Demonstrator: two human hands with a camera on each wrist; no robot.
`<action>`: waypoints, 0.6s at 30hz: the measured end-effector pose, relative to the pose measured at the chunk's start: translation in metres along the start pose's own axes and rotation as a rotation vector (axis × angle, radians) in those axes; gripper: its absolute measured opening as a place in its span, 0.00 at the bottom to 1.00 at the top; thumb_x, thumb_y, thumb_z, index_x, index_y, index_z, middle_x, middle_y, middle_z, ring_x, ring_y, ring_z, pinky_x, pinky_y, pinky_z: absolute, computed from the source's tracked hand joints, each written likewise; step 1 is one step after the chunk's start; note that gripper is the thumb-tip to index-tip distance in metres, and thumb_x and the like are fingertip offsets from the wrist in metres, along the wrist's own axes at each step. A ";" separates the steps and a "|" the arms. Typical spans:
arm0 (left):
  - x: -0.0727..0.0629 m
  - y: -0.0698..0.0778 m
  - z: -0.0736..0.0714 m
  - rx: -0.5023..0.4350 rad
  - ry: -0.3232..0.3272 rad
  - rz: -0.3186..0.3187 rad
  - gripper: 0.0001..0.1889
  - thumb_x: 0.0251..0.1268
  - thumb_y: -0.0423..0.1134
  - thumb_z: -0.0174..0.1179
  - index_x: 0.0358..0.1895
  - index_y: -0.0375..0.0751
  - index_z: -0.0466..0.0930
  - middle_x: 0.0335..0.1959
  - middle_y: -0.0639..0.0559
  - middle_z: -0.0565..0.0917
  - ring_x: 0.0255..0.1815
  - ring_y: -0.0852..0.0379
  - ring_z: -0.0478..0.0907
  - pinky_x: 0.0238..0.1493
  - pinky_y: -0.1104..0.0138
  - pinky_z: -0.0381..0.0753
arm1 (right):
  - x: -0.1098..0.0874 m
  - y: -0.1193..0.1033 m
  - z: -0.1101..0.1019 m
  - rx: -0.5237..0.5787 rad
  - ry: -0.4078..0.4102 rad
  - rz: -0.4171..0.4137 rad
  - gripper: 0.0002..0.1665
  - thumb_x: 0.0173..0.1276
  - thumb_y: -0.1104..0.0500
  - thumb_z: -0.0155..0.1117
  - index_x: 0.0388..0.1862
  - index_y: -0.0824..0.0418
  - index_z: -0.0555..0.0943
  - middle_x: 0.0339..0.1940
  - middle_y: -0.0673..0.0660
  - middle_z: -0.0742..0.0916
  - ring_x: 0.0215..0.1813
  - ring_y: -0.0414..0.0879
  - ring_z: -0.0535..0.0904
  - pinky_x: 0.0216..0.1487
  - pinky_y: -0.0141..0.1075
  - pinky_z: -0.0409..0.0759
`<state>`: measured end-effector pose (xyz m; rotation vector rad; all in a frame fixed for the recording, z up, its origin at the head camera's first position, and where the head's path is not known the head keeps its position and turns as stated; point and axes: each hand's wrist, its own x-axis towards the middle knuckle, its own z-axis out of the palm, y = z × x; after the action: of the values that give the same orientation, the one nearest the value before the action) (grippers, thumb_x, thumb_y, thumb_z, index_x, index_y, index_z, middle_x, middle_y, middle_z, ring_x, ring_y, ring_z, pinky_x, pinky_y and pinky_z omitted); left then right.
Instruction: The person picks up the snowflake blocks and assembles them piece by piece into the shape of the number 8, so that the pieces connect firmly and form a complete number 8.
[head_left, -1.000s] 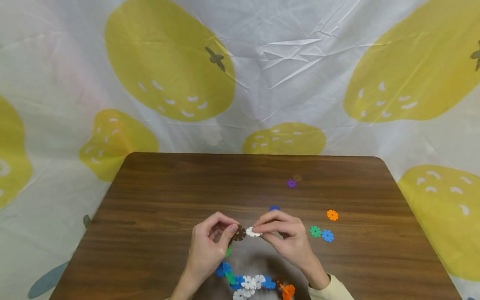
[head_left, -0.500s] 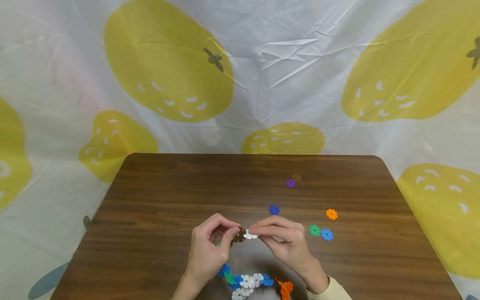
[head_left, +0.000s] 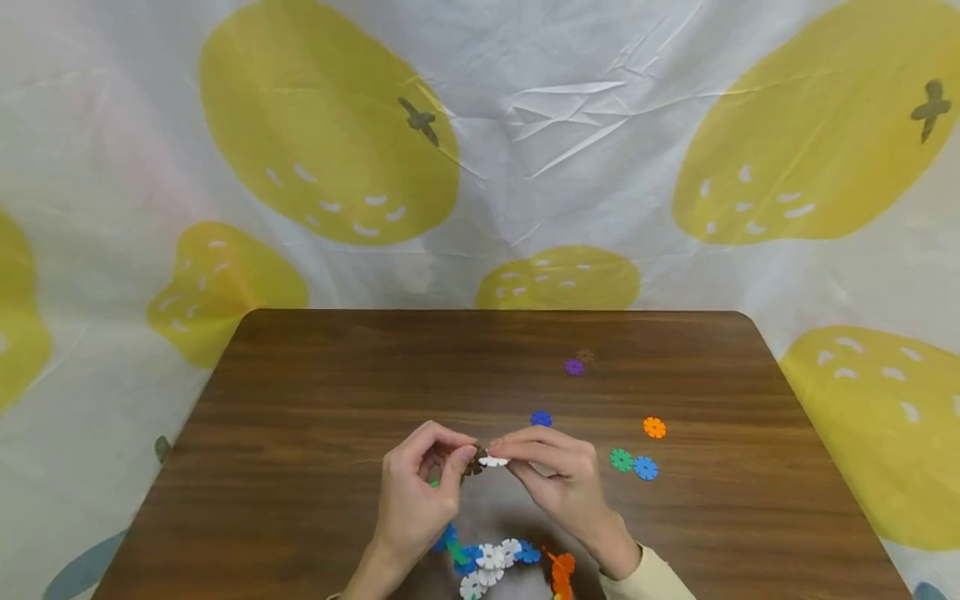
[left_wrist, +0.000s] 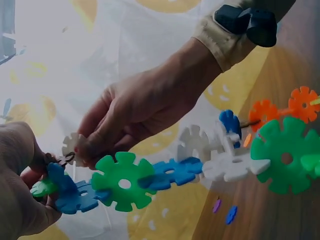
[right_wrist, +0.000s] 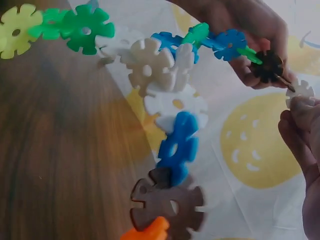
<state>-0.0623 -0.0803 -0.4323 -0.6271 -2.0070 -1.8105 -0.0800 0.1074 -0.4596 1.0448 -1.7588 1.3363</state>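
My left hand (head_left: 416, 479) pinches a brown notched disc (right_wrist: 267, 66) at one end of a chain of interlocking plastic discs. Between the right hand's (head_left: 558, 475) thumb and fingers is a single white notched disc (head_left: 493, 461), its edge meeting a brown piece beside the left fingertips. From the left hand the chain runs down through blue and green discs (left_wrist: 125, 182) to a cluster of white discs (head_left: 491, 557). There it branches: one arm has a blue, a brown (right_wrist: 170, 207) and orange discs (head_left: 562, 573), another has green and yellow ones (right_wrist: 17, 32).
Loose discs lie on the brown wooden table (head_left: 337, 375): dark blue (head_left: 541, 418) beyond the hands, orange (head_left: 655, 427), green (head_left: 622, 460) and light blue (head_left: 646, 467) to the right, purple (head_left: 574, 367) and brown (head_left: 585, 356) farther back. A lemon-patterned cloth (head_left: 487, 167) hangs behind the table.
The right hand has brought the white disc left, from a small gap to up against the brown piece at the left fingertips. The left hand has stayed nearly in place.
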 end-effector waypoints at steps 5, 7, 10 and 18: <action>0.002 -0.003 -0.007 0.026 0.015 -0.009 0.07 0.63 0.23 0.65 0.37 0.39 0.84 0.31 0.49 0.84 0.26 0.64 0.77 0.24 0.73 0.79 | -0.005 0.016 -0.015 -0.126 -0.080 0.228 0.18 0.57 0.75 0.73 0.47 0.66 0.87 0.42 0.60 0.91 0.41 0.49 0.89 0.45 0.31 0.87; 0.001 -0.004 -0.010 0.048 0.015 -0.024 0.07 0.65 0.24 0.64 0.39 0.40 0.85 0.31 0.50 0.84 0.27 0.64 0.76 0.25 0.73 0.79 | -0.011 0.029 -0.026 -0.242 -0.100 0.371 0.19 0.56 0.74 0.75 0.47 0.65 0.87 0.40 0.59 0.90 0.39 0.48 0.88 0.42 0.32 0.88; 0.001 -0.005 -0.013 0.093 -0.006 -0.050 0.09 0.67 0.25 0.63 0.42 0.43 0.86 0.32 0.54 0.83 0.27 0.66 0.74 0.24 0.72 0.78 | -0.026 0.053 -0.043 -0.432 -0.155 0.600 0.20 0.56 0.71 0.77 0.48 0.66 0.86 0.38 0.60 0.88 0.34 0.48 0.87 0.36 0.34 0.87; 0.003 -0.011 -0.017 0.162 -0.068 -0.066 0.10 0.69 0.27 0.62 0.39 0.47 0.87 0.32 0.58 0.82 0.28 0.66 0.74 0.26 0.71 0.78 | -0.055 0.099 -0.054 -0.594 -0.404 0.855 0.20 0.61 0.58 0.78 0.50 0.64 0.85 0.39 0.61 0.82 0.35 0.45 0.77 0.36 0.36 0.77</action>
<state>-0.0712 -0.0976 -0.4377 -0.5871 -2.2163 -1.6609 -0.1412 0.1849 -0.5363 0.2061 -2.8574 0.9269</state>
